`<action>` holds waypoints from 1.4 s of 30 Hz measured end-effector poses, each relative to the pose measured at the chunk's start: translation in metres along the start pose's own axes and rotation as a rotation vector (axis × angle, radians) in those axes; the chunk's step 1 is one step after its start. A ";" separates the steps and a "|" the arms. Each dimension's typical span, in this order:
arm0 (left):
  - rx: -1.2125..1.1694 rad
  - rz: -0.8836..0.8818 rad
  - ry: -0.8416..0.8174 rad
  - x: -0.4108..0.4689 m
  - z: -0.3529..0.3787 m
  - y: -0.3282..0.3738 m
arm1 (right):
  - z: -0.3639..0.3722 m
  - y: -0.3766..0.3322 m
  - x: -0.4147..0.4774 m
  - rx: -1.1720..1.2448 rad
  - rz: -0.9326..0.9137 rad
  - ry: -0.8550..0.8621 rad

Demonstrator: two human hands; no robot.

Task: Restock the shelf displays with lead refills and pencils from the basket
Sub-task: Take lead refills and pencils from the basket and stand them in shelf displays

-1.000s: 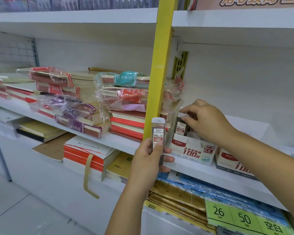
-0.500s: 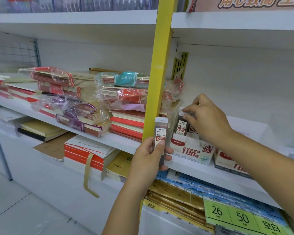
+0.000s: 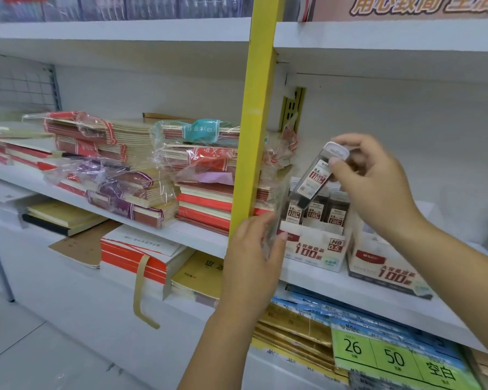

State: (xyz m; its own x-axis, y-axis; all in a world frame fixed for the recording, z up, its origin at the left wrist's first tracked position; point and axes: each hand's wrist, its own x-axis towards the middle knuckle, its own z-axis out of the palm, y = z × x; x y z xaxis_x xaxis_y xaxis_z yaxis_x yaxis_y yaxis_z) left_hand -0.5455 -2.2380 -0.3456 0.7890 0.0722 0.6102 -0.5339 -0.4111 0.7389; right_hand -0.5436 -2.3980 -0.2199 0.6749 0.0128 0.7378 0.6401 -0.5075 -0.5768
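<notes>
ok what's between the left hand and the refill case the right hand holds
Head view: upright refill cases standing in the HB 0.5 display box.

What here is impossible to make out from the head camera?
- Basket: outside the head view entirely.
- Left hand: motion blur; whether it holds anything is unclear.
- Lead refill case in the right hand: small print too blurred to read.
- Second display box: contents partly hidden by the right wrist.
</notes>
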 end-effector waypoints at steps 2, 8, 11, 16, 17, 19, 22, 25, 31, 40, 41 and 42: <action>0.101 0.097 -0.044 -0.001 0.005 -0.002 | -0.002 0.006 0.005 -0.138 -0.070 -0.045; 0.154 0.121 -0.107 -0.006 0.017 -0.006 | 0.016 0.027 0.008 -0.490 -0.141 -0.187; 0.128 0.115 -0.128 -0.007 0.018 -0.008 | 0.018 0.033 0.013 -0.393 0.004 -0.218; 0.114 0.128 -0.129 -0.006 0.017 -0.014 | 0.023 0.043 0.019 -0.610 -0.038 -0.213; 0.110 0.133 -0.131 -0.006 0.017 -0.015 | 0.024 0.044 0.018 -0.694 -0.074 -0.207; 0.103 0.149 -0.138 -0.007 0.016 -0.015 | 0.026 0.043 0.015 -0.833 -0.136 -0.192; 0.107 0.163 -0.126 -0.008 0.014 -0.015 | 0.023 0.033 0.009 -0.872 -0.161 -0.198; 0.160 0.205 -0.044 -0.018 0.010 -0.009 | 0.002 0.015 -0.017 -0.663 -0.188 -0.092; 0.158 0.246 -0.164 -0.080 0.012 -0.022 | -0.039 0.015 -0.158 -0.096 -0.042 -0.074; 0.301 -0.362 -1.061 -0.245 0.078 -0.137 | -0.038 0.199 -0.433 -0.279 1.015 -0.646; 0.280 -0.413 -1.068 -0.261 0.087 -0.149 | -0.033 0.209 -0.455 -0.290 1.069 -0.672; 0.280 -0.467 -1.082 -0.276 0.096 -0.160 | -0.027 0.216 -0.472 -0.283 1.120 -0.699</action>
State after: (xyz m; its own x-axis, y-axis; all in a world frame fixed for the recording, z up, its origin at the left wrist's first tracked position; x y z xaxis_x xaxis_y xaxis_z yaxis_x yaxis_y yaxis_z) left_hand -0.6489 -2.2796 -0.6595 0.8058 -0.4759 -0.3524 -0.1508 -0.7404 0.6550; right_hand -0.7336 -2.5366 -0.6839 0.8789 -0.1327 -0.4581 -0.4131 -0.6918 -0.5922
